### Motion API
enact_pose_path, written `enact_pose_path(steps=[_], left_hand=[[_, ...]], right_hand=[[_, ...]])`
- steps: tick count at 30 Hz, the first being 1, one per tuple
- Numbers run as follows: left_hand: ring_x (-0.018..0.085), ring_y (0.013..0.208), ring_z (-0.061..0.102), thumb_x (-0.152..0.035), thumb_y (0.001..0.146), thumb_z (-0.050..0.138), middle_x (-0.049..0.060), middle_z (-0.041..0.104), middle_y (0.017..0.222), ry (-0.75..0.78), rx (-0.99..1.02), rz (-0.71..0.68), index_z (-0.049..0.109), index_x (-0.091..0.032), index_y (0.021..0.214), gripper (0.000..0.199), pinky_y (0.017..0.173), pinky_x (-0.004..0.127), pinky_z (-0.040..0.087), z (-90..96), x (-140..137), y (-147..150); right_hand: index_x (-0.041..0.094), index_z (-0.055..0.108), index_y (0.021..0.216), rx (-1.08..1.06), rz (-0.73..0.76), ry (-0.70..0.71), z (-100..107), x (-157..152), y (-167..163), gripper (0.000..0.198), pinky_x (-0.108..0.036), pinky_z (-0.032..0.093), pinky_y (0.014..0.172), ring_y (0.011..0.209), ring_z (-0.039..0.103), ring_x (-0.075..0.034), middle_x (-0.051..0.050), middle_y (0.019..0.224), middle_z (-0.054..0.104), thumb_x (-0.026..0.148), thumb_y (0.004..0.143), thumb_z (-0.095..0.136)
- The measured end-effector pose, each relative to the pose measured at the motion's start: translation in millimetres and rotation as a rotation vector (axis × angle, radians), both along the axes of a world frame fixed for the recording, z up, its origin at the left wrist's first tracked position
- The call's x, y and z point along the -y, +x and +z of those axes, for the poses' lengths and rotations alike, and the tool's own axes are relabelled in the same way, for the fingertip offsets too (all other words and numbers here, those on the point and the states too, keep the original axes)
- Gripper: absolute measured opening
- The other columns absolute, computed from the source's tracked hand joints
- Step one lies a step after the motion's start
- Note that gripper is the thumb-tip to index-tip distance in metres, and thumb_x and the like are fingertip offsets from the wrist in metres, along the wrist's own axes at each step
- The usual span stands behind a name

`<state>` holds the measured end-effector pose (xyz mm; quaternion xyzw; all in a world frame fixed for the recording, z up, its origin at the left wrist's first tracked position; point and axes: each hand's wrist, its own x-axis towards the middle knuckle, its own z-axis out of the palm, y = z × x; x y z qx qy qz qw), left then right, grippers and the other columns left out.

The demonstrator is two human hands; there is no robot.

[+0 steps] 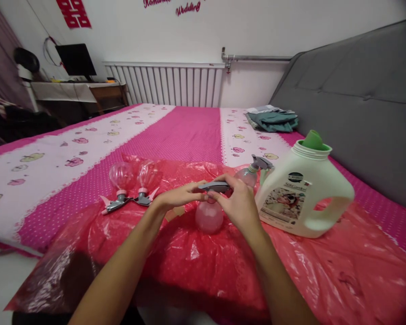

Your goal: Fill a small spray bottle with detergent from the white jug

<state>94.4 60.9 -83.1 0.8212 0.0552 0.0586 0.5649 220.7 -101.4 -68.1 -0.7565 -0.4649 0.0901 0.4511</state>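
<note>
In front of me a round spray bottle [209,218] with cloudy contents stands upright on a red plastic sheet [196,266]. Both my hands close around its grey spray head [214,186] at the neck. The fingers of my left hand [184,194] grip the head from the left, while my right hand [238,196] pinches it and the collar from the right. The neck is partly hidden by my fingers. Just behind my right hand stands another spray bottle [246,175] with a grey head, partly covered.
A large pale green jug [311,194] with an open top and green spout stands at right. Two clear spray bottles [121,178] lie at left, their heads toward me. Folded clothes [274,119] rest farther back on the bed, beside a grey headboard [355,95].
</note>
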Motion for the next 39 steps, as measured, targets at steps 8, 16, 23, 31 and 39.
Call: enact_pose_path(steps=[8, 16, 23, 31, 39], left_hand=[[0.029, 0.128, 0.062, -0.036, 0.089, 0.073, 0.010, 0.072, 0.131, -0.021, 0.118, 0.225, 0.072, -0.023, 0.125, 0.038, 0.114, 0.045, 0.044, -3.1, 33.1, -10.9], [0.028, 0.103, 0.072, -0.041, 0.083, 0.077, 0.012, 0.077, 0.111, 0.059, 0.353, 0.669, 0.072, -0.016, 0.107, 0.034, 0.102, 0.045, 0.054, -35.4, 72.0, 6.5], [0.029, 0.109, 0.071, -0.035, 0.091, 0.070, 0.008, 0.078, 0.115, 0.209, 0.304, 0.559, 0.075, -0.022, 0.110, 0.024, 0.128, 0.057, 0.018, -28.0, 69.8, 0.3], [0.031, 0.117, 0.068, -0.039, 0.095, 0.064, 0.011, 0.076, 0.123, 0.149, 0.206, 0.259, 0.073, -0.020, 0.118, 0.031, 0.105, 0.045, 0.050, -13.9, 42.8, -8.8], [0.030, 0.117, 0.068, -0.039, 0.096, 0.063, 0.011, 0.076, 0.120, 0.066, 0.198, 0.134, 0.074, -0.020, 0.115, 0.029, 0.104, 0.045, 0.051, -9.3, 35.1, -5.5]], right_hand=[[0.029, 0.071, 0.114, 0.235, -0.272, -0.158, 1.6, 5.8, -27.7, 0.032, -0.025, 0.026, 0.070, 0.084, 0.056, -0.019, -0.004, 0.089, 0.060, 0.034, 0.085, 0.083], [0.027, 0.070, 0.122, 0.266, -0.304, -0.101, -2.0, 9.5, -44.3, 0.029, -0.031, 0.037, 0.079, 0.101, 0.056, -0.024, -0.006, 0.109, 0.064, 0.028, 0.093, 0.073], [0.021, 0.061, 0.141, 0.304, -0.100, 0.105, -10.1, 16.9, -43.2, 0.045, -0.053, 0.046, 0.106, 0.129, 0.051, -0.033, -0.010, 0.148, 0.047, 0.027, 0.096, 0.062], [0.036, 0.043, 0.155, 0.155, 0.459, 0.023, 19.2, 41.1, 7.9, 0.073, -0.037, 0.046, 0.114, 0.134, 0.049, -0.018, 0.001, 0.147, 0.049, 0.016, 0.090, 0.071], [0.021, 0.070, 0.113, 0.291, 0.529, -0.009, 18.8, 5.3, 31.7, 0.027, -0.031, 0.043, 0.099, 0.110, 0.057, -0.015, -0.001, 0.115, 0.065, 0.012, 0.088, 0.075]])
